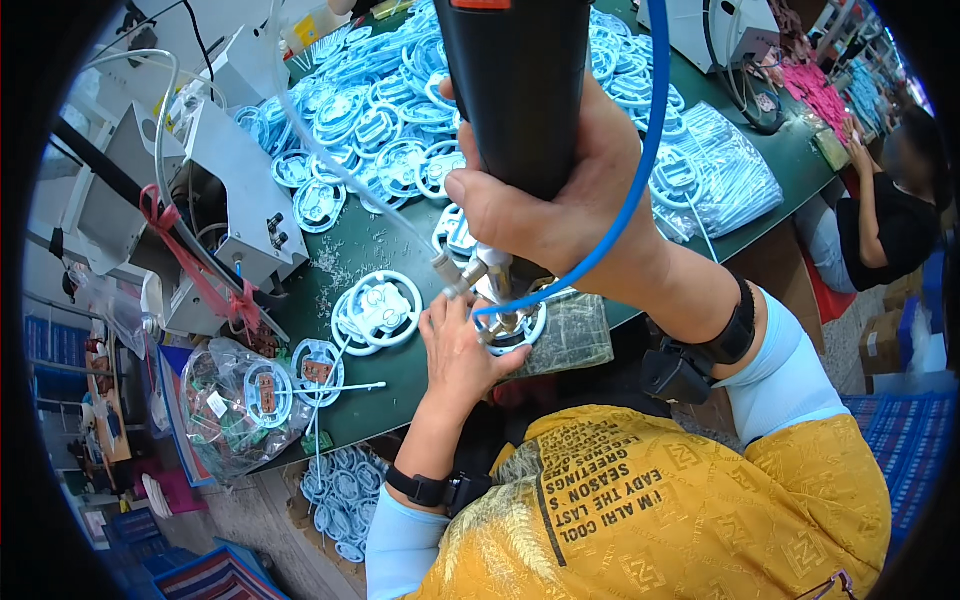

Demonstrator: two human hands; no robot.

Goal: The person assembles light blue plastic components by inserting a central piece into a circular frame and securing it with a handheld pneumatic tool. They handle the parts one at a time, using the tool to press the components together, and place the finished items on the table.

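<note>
My right hand [575, 205] is wrapped around the black body of an upright power screwdriver [515, 90], a blue air hose curving down beside it. The tool's metal nose [508, 318] points down onto a light blue plastic wheel-shaped part [538, 328], mostly hidden under it. My left hand [460, 350] grips that part at its left side, thumb along the near edge and fingertips close to the nose. Underneath lies a block wrapped in worn clear tape [580, 340]. Just left of my left hand, another light blue toy steering wheel [383, 308] rests on the green table.
A large heap of light blue wheels [390, 110] covers the far table. A bag of white sticks [735, 170] lies right. Grey machine boxes [235, 190] with cables stand left, near a plastic bag of circuit boards [225, 400]. Another person [890, 200] sits at the right.
</note>
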